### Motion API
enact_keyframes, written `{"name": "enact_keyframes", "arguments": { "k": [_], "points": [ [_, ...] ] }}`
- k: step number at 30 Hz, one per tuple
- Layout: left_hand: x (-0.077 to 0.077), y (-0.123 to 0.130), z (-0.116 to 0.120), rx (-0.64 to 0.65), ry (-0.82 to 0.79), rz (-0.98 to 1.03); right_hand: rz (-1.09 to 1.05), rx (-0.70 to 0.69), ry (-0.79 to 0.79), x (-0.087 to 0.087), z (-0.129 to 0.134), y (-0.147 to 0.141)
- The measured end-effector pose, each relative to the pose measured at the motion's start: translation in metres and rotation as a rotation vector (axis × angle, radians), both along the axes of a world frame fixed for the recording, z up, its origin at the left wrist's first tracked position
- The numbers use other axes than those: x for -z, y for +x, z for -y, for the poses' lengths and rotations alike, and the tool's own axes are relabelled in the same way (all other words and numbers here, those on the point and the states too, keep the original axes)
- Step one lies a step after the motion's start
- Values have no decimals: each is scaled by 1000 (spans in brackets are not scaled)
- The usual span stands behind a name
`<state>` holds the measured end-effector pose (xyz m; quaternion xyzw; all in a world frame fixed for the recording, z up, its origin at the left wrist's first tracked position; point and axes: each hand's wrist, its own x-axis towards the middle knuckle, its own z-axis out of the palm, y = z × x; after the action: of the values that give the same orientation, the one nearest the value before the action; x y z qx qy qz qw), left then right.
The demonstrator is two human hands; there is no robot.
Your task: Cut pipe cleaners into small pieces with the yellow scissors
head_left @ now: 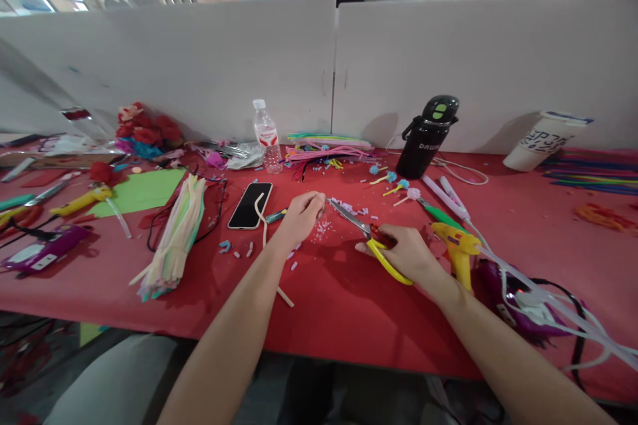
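Note:
My right hand [406, 252] is wrapped round the yellow and red handles of a pair of scissors [349, 216]. The blades point up and left, their tips close to the fingertips of my left hand [305, 212]. Those left fingers are pinched together, and whatever sits between them is too small to make out. Around the blades lie short lilac cut pieces [341, 206] and a scatter of pale pink bits [323, 231]. A cream fuzzy stem [264, 232] runs from the phone down under my left forearm, its other end [286, 297] showing beyond.
A black phone [250, 206] and a bundle of pastel fuzzy stems [174, 239] lie left. Behind stand a water bottle [268, 139] and a black flask [426, 139]. Small fuzzy flowers [391, 177] and a yellow glue gun [456, 246] with cables are right. A white partition [224, 73] closes the back.

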<state>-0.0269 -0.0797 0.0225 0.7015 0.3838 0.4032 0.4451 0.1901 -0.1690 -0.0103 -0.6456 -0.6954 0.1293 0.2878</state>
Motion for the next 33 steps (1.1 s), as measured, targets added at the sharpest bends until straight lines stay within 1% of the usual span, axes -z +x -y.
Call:
{"name": "enact_keyframes", "arguments": {
  "k": [7,12,21,33],
  "points": [
    [2,-1,0,-24,-30,62,-14,24,18,-6,3,-3],
    [2,-1,0,-36,-41,63,-9,23,11,-3,2,-2],
    [-1,-1,1,-32,-4,35,9,24,2,2,1,1],
    [-3,-1,3,-32,-37,35,32,15,41,4,-1,3]
  ]
}}
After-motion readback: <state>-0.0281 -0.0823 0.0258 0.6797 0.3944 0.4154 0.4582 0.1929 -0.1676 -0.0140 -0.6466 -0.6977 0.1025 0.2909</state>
